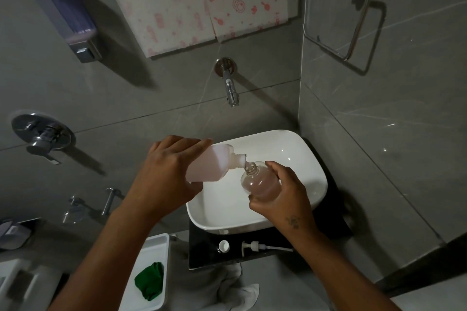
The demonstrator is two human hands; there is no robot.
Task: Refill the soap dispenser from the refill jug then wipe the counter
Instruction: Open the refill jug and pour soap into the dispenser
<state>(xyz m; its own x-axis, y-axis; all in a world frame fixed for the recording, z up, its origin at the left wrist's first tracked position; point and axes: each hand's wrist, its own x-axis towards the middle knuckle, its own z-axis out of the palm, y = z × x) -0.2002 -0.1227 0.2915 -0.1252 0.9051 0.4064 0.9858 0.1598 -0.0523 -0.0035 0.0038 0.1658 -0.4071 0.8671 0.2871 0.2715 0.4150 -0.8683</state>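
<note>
We're mid-refill: left hand [166, 171] grips the refill jug [214, 163] tipped into the soap dispenser [260, 182], which the right hand [280, 194] holds over the sink [298, 149]. The dispenser looks roughly half full, its pump [255, 245] lies on the near counter [204, 257], and the green cloth [149, 280] sits untouched at near left, so wiping's still left.

Your left hand [169, 171] holds the refill jug [214, 163] tipped over the basin [303, 179], its mouth at the neck of the soap dispenser bottle [260, 182] in your right hand [283, 197]. The basin sits on the counter [202, 257]. Before it lie a cap [224, 245] and, to the cap's right, the pump [255, 246]. Left of the counter, a tray [156, 242] holds a cloth [149, 281]. The tap [231, 86] projects from the wall behind the basin.
</note>
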